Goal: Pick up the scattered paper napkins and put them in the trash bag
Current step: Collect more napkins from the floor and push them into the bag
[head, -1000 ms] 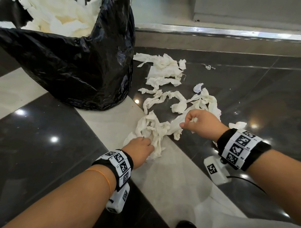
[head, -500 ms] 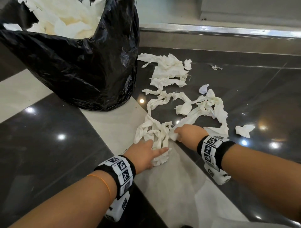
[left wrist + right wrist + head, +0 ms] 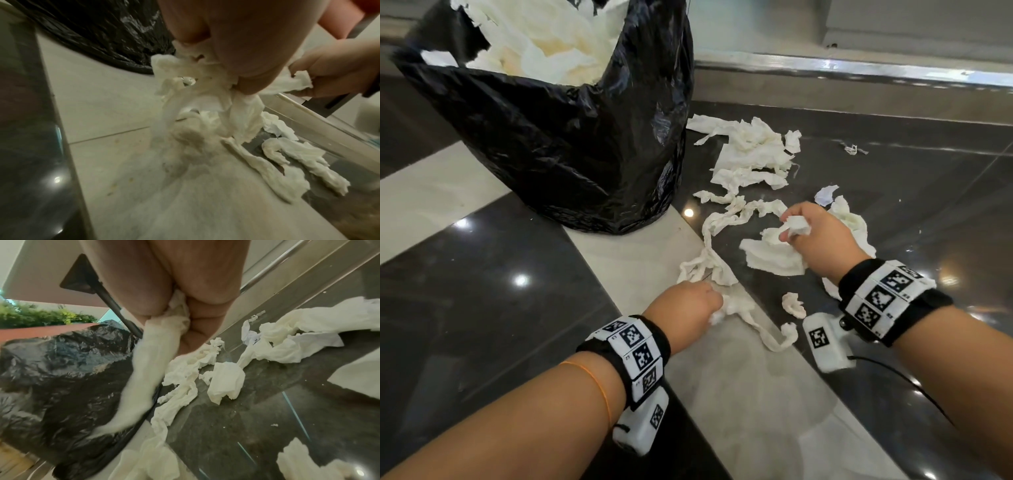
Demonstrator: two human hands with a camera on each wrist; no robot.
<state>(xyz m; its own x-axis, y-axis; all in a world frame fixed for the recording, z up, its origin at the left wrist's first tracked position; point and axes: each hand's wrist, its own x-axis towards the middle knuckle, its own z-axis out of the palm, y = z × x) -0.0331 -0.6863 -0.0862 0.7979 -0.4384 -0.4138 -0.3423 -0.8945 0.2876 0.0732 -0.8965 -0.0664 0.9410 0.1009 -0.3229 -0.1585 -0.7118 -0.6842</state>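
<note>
White crumpled paper napkins (image 3: 751,157) lie scattered on the floor right of the black trash bag (image 3: 571,144), which holds several napkins at its open top. My left hand (image 3: 688,308) grips a twisted bunch of napkins (image 3: 205,91) just above the pale floor strip; loose strands trail from it. My right hand (image 3: 815,233) is raised a little and grips a wad of napkin (image 3: 796,226), seen hanging as a long strip (image 3: 150,373) in the right wrist view. A flat napkin (image 3: 774,260) lies under that hand.
The floor is dark polished stone (image 3: 482,308) with a pale strip (image 3: 739,394) running diagonally. A metal rail and a step (image 3: 859,72) close off the far side. Small scraps (image 3: 854,149) and a curled piece (image 3: 792,303) lie near the right wrist.
My right hand has lifted up and to the right with a napkin wad in it. My left hand has closed on the near bunch and drawn it together.
</note>
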